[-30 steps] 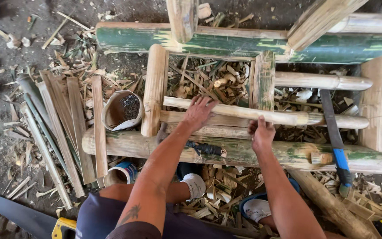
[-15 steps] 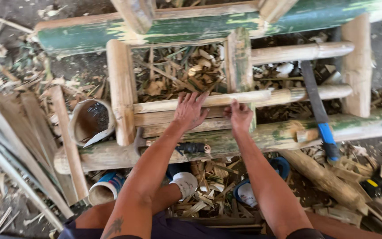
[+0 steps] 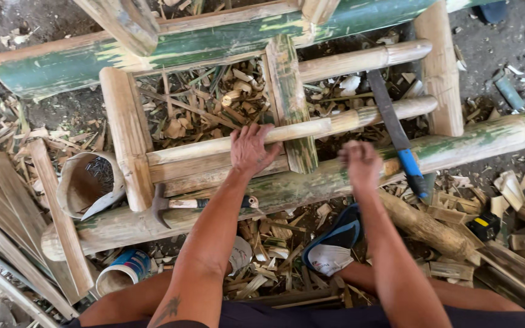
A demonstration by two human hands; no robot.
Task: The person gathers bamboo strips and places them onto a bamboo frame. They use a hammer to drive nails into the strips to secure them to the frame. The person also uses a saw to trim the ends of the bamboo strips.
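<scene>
Green-streaked bamboo pole (image 3: 214, 42), blue-handled machete (image 3: 396, 136), tan rail (image 3: 311, 130).

Two hands (image 3: 251, 149), one hammer (image 3: 199, 204), one blue-handled knife (image 3: 396, 133), two cans (image 3: 123, 271).

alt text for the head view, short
A person's left hand grips a pale bamboo rail of a bamboo frame, while the blurred right hand hovers beside it. A claw hammer and a blue-handled blade rest on the frame.
</scene>
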